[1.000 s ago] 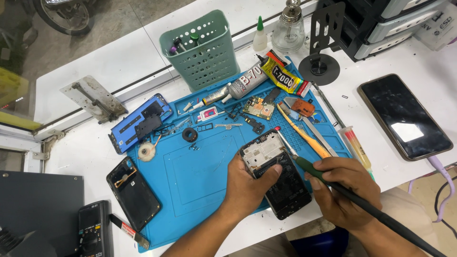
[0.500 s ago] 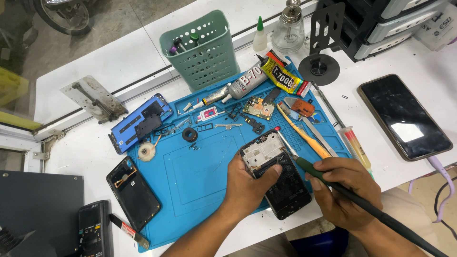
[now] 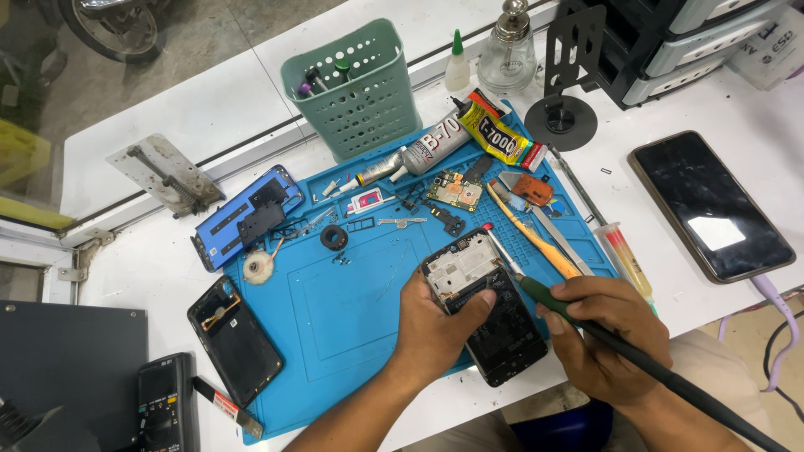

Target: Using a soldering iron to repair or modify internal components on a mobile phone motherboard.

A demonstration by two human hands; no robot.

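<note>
Two hands work one opened phone [image 3: 490, 314] at five o'clock on our blue mat [image 3: 352, 293]: left hand [image 3: 435, 322] clamps it, right hand [image 3: 607, 331] grips the soldering iron [image 3: 586, 322]. Nothing has shifted since a second ago, so we're holding steady.

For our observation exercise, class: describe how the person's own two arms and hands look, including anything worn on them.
Both hands, the left hand and the right hand, are bare: no gloves, rings or watch show. The forearms are bare too, with no sleeves in view. The fingers have short nails. No markings or straps are visible.
</note>
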